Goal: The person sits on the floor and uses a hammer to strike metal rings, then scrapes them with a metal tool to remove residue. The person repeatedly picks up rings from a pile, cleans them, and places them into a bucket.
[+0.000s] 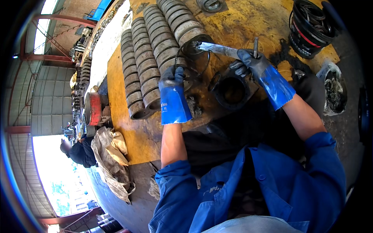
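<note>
My left hand (172,77), in a blue glove with a dark grey palm, is closed on a thin dark metal ring (209,64) over the table. My right hand (250,64), gloved the same way, grips a flat metal strip tool (221,49). The tool points left and its dark tip lies at the ring; contact cannot be told. A short grey rod (255,46) sticks up by the right fingers; whether it is held is unclear. Below the hands sits a dark greasy metal part (234,90) with a round bore.
Rows of stacked metal rings (149,50) lie left on the yellow stained table (130,145). A black bucket (307,33) of rings stands far right, near a plastic bag (333,87) with dark contents. Sacking (110,155) hangs at the left edge. Another person (79,151) is farther left.
</note>
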{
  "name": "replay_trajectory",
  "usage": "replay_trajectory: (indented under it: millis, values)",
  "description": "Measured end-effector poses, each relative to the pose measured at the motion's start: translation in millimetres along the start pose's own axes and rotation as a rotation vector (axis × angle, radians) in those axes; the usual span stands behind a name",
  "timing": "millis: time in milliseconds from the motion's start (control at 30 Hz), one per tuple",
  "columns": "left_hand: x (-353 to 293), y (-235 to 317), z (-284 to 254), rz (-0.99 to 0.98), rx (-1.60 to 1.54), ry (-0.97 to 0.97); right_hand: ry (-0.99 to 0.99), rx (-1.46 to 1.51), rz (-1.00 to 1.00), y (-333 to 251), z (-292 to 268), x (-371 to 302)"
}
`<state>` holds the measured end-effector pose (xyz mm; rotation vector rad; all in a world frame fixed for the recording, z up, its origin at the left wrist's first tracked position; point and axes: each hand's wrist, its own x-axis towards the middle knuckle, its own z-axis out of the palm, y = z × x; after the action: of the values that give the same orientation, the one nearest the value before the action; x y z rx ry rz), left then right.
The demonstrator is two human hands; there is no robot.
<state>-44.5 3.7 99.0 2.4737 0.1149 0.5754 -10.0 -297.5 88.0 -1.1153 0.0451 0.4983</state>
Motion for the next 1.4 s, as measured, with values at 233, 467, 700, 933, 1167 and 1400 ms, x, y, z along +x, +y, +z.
replay_trajectory:
  millis: [233,467,700,933,1167,1400]
  values:
    - [1,1,6,-0.026,0.066,-0.072,0.010,-0.233,-0.139,8,8,-2]
    - [1,6,19,0.013,0.313,-0.106,-0.145,-0.851,-0.752,23,3,-2]
    - [-4,31,15,-0.150,0.186,-0.174,-0.250,-1.336,-0.881,29,-14,4]
    - [10,-22,-9,-0.417,-0.452,-0.181,-0.257,-0.371,-0.165,16,-4,7]
    - [9,-35,-17,-0.488,-0.559,-0.160,0.010,-0.061,0.033,-16,-7,-6]
    - [7,-8,-28,-0.432,-0.533,-0.291,0.018,0.191,0.199,-12,-24,7]
